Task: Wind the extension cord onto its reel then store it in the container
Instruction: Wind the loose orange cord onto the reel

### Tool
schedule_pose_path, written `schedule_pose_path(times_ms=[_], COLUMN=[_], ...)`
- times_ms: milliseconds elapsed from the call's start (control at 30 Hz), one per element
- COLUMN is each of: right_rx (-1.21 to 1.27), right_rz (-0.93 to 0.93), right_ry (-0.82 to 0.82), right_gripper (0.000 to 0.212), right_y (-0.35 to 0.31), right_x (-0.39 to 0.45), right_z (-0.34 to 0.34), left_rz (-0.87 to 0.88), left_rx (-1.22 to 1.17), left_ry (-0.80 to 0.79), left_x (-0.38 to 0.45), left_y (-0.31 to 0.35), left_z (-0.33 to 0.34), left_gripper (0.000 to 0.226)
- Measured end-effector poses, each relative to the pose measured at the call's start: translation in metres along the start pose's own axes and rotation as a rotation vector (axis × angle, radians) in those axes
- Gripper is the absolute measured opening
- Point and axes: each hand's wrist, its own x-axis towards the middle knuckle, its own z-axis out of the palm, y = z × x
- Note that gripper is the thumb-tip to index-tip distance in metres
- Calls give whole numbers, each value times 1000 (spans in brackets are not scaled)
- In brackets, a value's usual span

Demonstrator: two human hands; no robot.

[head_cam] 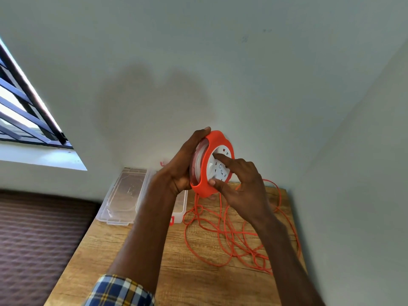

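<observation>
My left hand [178,164] grips the back and rim of an orange cord reel [204,180] held upright above the wooden table [136,250]. The reel's white socket face [220,166] points toward my right hand [240,184], whose index finger and thumb press on that face. A little orange cord is wound between the reel's flanges. Most of the orange extension cord [231,230] lies in loose tangled loops on the table below and to the right. The clear plastic container [178,208] stands behind my left forearm, largely hidden.
A clear plastic lid [123,195] lies flat at the table's back left, beside the container. White walls close in behind and on the right. A barred window [19,102] is at the left, and a brown ribbed surface [37,239] lies left of the table.
</observation>
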Motion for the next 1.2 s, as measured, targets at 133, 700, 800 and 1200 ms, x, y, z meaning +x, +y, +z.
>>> schedule_pose_path(times_ms=[133, 700, 800, 1200], right_rx=[21, 257, 136, -91], right_rz=[-18, 405, 265, 102], right_ry=[6, 371, 389, 103], right_gripper=[55, 48, 39, 62], right_y=[5, -18, -12, -2], right_x=[0, 2, -1, -7], right_z=[-4, 2, 1, -3], left_rz=[9, -7, -16, -43], left_rx=[-15, 11, -2, -28], left_ry=[-46, -76, -94, -21], left_x=[-1, 4, 3, 3], left_y=[-1, -2, -4, -5], left_z=[0, 25, 22, 21], left_gripper=[59, 62, 60, 59])
